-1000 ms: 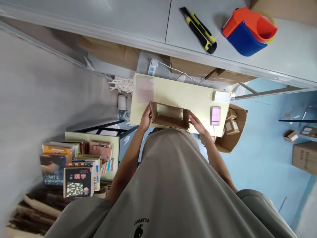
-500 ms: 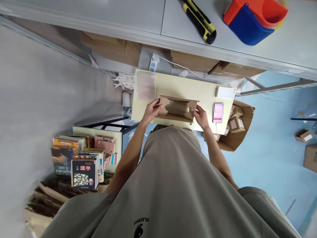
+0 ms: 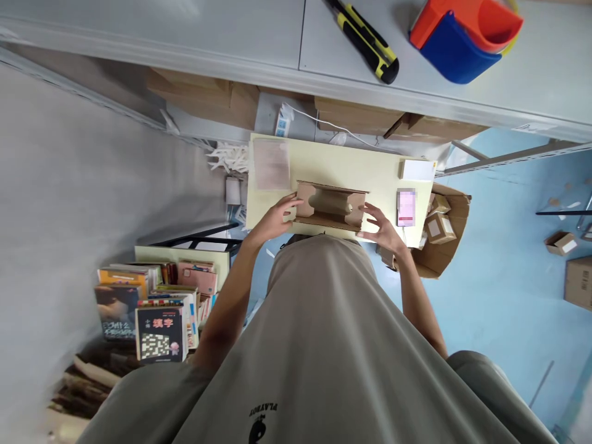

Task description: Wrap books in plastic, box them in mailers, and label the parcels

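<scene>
A small, partly folded cardboard box (image 3: 329, 219) sits at the near edge of the pale yellow table (image 3: 319, 161). Its long sides stand up and its end flaps are folded inward, with a hollow between them. At its left end is my left hand (image 3: 276, 218), fingers stretched out and the tips touching the cardboard. My right hand (image 3: 383, 229) is at the right end, fingers spread and the fingertips close against the flap. Neither hand is closed round the box.
A phone (image 3: 406, 207) and a white box (image 3: 417, 169) lie on the table's right. Beyond stands a grey shelf with a utility knife (image 3: 369, 43) and tape dispenser (image 3: 456, 49). A large carton (image 3: 456, 246) of small boxes is at right; books (image 3: 160, 327) at left.
Both hands have loosened from the box's end flaps. The fingers that pinched them are now spread, and the right hand has moved slightly outward and nearer me.
</scene>
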Motion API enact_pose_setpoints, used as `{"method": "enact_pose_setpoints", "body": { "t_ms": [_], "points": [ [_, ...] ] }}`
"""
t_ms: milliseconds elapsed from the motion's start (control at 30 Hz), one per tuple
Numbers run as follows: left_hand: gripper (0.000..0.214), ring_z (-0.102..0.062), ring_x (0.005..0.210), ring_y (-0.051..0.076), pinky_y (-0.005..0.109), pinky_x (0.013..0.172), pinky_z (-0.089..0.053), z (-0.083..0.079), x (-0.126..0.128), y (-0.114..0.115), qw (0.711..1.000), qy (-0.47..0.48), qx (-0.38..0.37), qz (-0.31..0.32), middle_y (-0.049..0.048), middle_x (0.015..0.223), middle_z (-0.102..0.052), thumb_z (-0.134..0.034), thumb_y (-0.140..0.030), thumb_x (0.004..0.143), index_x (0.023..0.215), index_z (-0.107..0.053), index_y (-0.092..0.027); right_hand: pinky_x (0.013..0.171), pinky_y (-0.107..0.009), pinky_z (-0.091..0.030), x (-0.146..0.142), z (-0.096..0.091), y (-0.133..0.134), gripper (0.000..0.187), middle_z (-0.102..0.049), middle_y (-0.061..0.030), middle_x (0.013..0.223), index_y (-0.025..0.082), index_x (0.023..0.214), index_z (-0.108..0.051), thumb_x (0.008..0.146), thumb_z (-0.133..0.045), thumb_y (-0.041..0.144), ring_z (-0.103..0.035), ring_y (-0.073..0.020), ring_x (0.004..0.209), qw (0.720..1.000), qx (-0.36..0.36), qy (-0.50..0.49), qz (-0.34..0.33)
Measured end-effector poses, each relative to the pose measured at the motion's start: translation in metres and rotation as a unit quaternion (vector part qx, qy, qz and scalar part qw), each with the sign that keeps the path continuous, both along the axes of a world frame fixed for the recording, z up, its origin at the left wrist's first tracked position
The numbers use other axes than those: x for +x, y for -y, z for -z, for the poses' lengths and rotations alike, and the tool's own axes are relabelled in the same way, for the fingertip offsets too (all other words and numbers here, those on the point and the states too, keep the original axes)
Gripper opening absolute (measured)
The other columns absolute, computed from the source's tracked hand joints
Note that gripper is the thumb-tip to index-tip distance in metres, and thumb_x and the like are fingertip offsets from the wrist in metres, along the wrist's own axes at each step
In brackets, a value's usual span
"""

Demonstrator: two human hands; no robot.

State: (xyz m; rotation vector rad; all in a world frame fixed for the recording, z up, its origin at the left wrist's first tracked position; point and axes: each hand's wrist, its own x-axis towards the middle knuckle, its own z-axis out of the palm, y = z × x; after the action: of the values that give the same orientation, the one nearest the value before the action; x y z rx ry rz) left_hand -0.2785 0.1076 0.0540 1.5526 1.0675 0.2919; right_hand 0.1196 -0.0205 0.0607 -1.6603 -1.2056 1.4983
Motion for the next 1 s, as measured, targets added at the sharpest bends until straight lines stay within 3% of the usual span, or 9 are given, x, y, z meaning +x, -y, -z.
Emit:
{"method": "enact_pose_setpoints", "body": {
  "t_ms": [100,167,267,367,467,567,733,900,1000],
  "points": [
    [0.083,-0.051,0.174,0.044,0.057,0.133,-0.061,-0.001,0.003,0.004,1.000,-0.006,-0.010,0.011,0.0142,0.191,-0.046,-0.094,-0.061,0.089,0.162,-0.074,-0.030,0.139,-0.072,-0.050,0.003,0.002,0.006,0.116,-0.049,-0.0128,0.189,0.042,0.168,-0.069,0.066,-0.110,0.080,-0.052,-0.0465,0.173,0.999,-0.008,0.003,-0.034],
    [0.068,-0.059,0.169,0.042,0.054,0.131,-0.062,0.001,0.011,0.004,0.999,-0.020,0.019,-0.019,0.0153,0.181,-0.060,-0.088,-0.069,0.096,0.150,-0.081,-0.028,0.134,-0.069,-0.056,-0.001,0.007,0.003,0.092,-0.062,-0.0139,0.177,0.037,0.155,-0.079,0.079,-0.100,0.083,-0.060,-0.0436,0.167,1.000,0.013,0.027,-0.003],
    [0.037,-0.080,0.139,0.034,0.050,0.122,-0.067,0.007,0.023,0.003,0.994,-0.049,0.076,-0.065,0.0144,0.142,-0.084,-0.076,-0.058,0.110,0.122,-0.086,-0.025,0.122,-0.064,-0.068,-0.010,0.016,-0.007,0.064,-0.078,-0.0143,0.148,0.030,0.120,-0.089,0.094,-0.083,0.088,-0.079,-0.0371,0.138,0.991,0.044,0.096,0.083],
    [0.036,-0.085,0.114,0.028,0.046,0.111,-0.071,0.015,0.029,-0.001,0.988,-0.077,0.098,-0.093,0.0099,0.123,-0.087,-0.084,-0.040,0.106,0.138,-0.077,-0.024,0.107,-0.061,-0.075,-0.018,0.021,-0.017,0.063,-0.080,-0.0126,0.132,0.028,0.109,-0.086,0.094,-0.081,0.088,-0.084,-0.0318,0.113,0.981,0.062,0.144,0.116],
    [0.075,-0.084,0.114,0.026,0.042,0.110,-0.070,0.019,0.030,-0.003,0.984,-0.083,0.130,-0.089,0.0114,0.140,-0.082,-0.084,-0.030,0.106,0.174,-0.054,-0.028,0.100,-0.058,-0.078,-0.018,0.020,-0.021,0.061,-0.079,-0.0130,0.138,0.027,0.116,-0.084,0.096,-0.081,0.085,-0.084,-0.0317,0.115,0.984,0.073,0.136,0.090],
    [0.079,-0.083,0.115,0.024,0.040,0.110,-0.070,0.020,0.030,-0.004,0.981,-0.071,0.169,-0.065,0.0139,0.155,-0.073,-0.078,-0.029,0.111,0.183,-0.046,-0.031,0.103,-0.058,-0.078,-0.015,0.015,-0.018,0.062,-0.078,-0.0134,0.150,0.028,0.125,-0.083,0.096,-0.081,0.083,-0.085,-0.0335,0.122,0.987,0.076,0.129,0.059],
    [0.063,-0.083,0.113,0.024,0.041,0.110,-0.072,0.022,0.032,-0.001,0.979,-0.054,0.184,-0.075,0.0143,0.154,-0.071,-0.072,-0.029,0.114,0.174,-0.054,-0.029,0.109,-0.059,-0.076,-0.008,0.016,-0.011,0.066,-0.077,-0.0159,0.159,0.031,0.146,-0.075,0.106,-0.070,0.083,-0.082,-0.0370,0.136,0.993,0.055,0.076,0.065],
    [0.032,-0.082,0.121,0.025,0.044,0.114,-0.073,0.027,0.032,0.001,0.975,-0.039,0.204,-0.073,0.0121,0.148,-0.071,-0.072,-0.025,0.113,0.144,-0.073,-0.027,0.105,-0.058,-0.077,-0.005,0.022,-0.011,0.093,-0.072,-0.0208,0.164,0.031,0.174,-0.054,0.102,-0.074,0.086,-0.083,-0.0382,0.133,0.992,0.052,0.075,0.081],
    [0.027,-0.079,0.133,0.027,0.045,0.113,-0.074,0.032,0.030,0.001,0.976,-0.035,0.205,-0.063,0.0118,0.148,-0.070,-0.070,-0.028,0.113,0.140,-0.076,-0.027,0.100,-0.056,-0.079,-0.006,0.019,-0.013,0.074,-0.071,-0.0172,0.163,0.034,0.163,-0.067,0.107,-0.067,0.083,-0.082,-0.0368,0.131,0.990,0.069,0.103,0.061]
  ]
}}
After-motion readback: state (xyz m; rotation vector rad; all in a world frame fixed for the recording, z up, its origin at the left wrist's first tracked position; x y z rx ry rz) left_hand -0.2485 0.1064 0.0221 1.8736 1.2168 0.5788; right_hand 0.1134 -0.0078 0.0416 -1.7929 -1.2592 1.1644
